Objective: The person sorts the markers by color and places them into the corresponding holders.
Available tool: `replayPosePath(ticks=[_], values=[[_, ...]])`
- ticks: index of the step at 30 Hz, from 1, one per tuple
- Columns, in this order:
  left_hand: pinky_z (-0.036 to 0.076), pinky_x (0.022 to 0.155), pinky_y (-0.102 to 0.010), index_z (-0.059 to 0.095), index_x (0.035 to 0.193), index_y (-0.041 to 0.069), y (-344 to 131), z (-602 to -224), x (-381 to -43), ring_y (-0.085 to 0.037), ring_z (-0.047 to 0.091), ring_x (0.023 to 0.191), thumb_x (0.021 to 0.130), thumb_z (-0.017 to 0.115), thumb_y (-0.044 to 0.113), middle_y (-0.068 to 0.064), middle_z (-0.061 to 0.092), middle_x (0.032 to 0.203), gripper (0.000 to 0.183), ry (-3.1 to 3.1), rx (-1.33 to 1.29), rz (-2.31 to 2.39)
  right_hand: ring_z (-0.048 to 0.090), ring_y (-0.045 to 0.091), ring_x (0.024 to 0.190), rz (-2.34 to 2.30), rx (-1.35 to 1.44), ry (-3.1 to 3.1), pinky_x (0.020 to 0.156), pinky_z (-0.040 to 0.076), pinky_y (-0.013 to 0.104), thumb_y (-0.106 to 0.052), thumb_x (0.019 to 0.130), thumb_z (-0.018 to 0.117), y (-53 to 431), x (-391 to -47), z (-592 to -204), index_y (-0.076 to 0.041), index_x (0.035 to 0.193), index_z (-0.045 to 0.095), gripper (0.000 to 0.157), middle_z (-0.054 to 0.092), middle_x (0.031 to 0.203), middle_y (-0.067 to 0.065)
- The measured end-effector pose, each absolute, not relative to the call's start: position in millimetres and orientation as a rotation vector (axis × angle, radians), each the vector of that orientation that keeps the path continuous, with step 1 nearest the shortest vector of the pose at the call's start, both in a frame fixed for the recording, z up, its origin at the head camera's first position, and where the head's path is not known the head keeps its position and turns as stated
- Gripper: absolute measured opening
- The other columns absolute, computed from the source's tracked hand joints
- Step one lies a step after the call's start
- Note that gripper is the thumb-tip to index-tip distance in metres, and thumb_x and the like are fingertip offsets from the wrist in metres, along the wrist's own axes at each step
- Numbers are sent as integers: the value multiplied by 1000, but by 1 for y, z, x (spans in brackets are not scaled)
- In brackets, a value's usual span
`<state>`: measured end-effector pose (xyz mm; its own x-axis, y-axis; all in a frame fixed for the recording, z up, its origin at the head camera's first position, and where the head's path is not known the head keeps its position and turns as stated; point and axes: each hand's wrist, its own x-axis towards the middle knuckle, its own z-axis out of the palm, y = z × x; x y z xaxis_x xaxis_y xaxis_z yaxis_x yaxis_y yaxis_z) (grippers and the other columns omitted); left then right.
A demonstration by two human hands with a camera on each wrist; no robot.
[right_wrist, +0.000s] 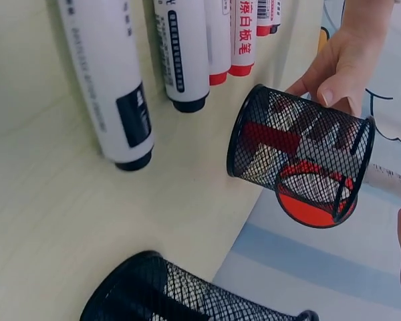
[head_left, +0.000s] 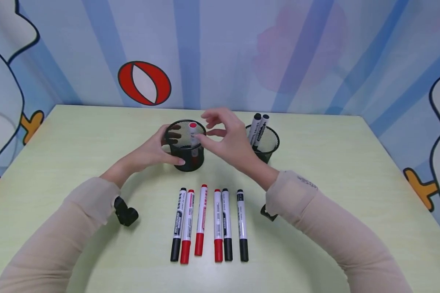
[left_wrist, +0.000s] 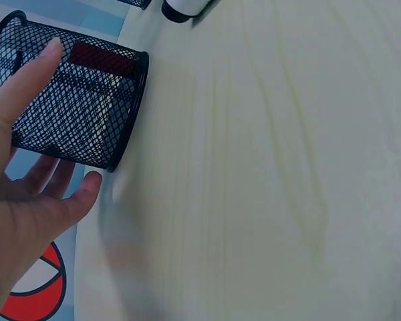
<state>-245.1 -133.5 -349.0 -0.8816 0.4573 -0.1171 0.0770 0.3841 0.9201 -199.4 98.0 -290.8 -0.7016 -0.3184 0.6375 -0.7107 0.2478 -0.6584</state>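
Observation:
My left hand (head_left: pixel 150 151) grips a black mesh pen holder (head_left: pixel 186 159) around its side, thumb at the front; the left wrist view also shows the holder (left_wrist: pixel 80 100). Inside it stands a red marker (head_left: pixel 193 128), its red cap (right_wrist: pixel 271 137) down and its white barrel (right_wrist: pixel 387 179) rising past the rim. Beside the rim is my right hand (head_left: pixel 229 140), thumb and fingers spread apart, the thumb close to the marker's upper end. In the right wrist view, a gap shows between the right fingertips and the marker.
A second mesh pen holder (head_left: pixel 273 142) stands behind the right hand with two black markers (head_left: pixel 255 128) in it. Several red and black markers (head_left: pixel 202 211) lie in a row on the pale table (head_left: pixel 139 256). A patterned backdrop (head_left: pixel 223 53) rises behind the table's far edge.

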Motion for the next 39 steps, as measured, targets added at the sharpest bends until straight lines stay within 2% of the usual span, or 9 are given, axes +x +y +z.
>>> replayPosePath(ticks=[8, 17, 21, 31, 33, 39], values=[[36, 100, -52, 19, 144, 17, -143, -345, -243, -32, 26, 133, 75, 78, 15, -8, 30, 144, 91, 2295, 460, 1483, 55, 20, 89, 1460, 932, -2180, 75, 54, 30, 3, 77, 72, 119, -191, -285, 1, 111, 56, 37, 55, 100, 12], [39, 98, -51, 20, 143, 19, -161, -337, -234, -30, 31, 130, 77, 76, 13, -9, 30, 143, 86, 2314, 430, 1526, 55, 16, 87, 1403, 928, -2276, 73, 54, 27, 3, 77, 72, 136, -177, -286, 0, 110, 56, 37, 57, 101, 8], [40, 98, -48, 19, 143, 19, -168, -333, -228, -28, 34, 129, 80, 73, 11, -8, 32, 143, 84, 2314, 421, 1558, 56, 19, 88, 1398, 914, -2327, 73, 55, 28, 1, 78, 71, 141, -171, -288, 0, 110, 56, 36, 56, 101, 7], [47, 92, -34, 27, 138, 14, -173, -323, -198, -25, 42, 123, 80, 74, 22, -9, 41, 136, 75, 2432, 328, 1573, 57, 20, 90, 1461, 854, -2405, 77, 54, 33, 4, 78, 70, 161, -157, -297, 0, 111, 56, 36, 56, 101, 8], [46, 93, -35, 30, 136, 12, -174, -322, -193, -25, 43, 122, 81, 74, 21, -10, 42, 134, 71, 2449, 360, 1535, 57, 21, 92, 1501, 789, -2445, 79, 53, 34, 4, 78, 70, 167, -154, -298, 0, 112, 56, 37, 56, 102, 8], [42, 96, -46, 41, 128, 6, -179, -320, -179, -27, 45, 119, 80, 74, 16, -12, 45, 130, 59, 2423, 538, 1367, 57, 18, 92, 1610, 565, -2551, 81, 52, 29, -1, 81, 69, 186, -146, -302, -2, 115, 56, 36, 55, 102, 9]])
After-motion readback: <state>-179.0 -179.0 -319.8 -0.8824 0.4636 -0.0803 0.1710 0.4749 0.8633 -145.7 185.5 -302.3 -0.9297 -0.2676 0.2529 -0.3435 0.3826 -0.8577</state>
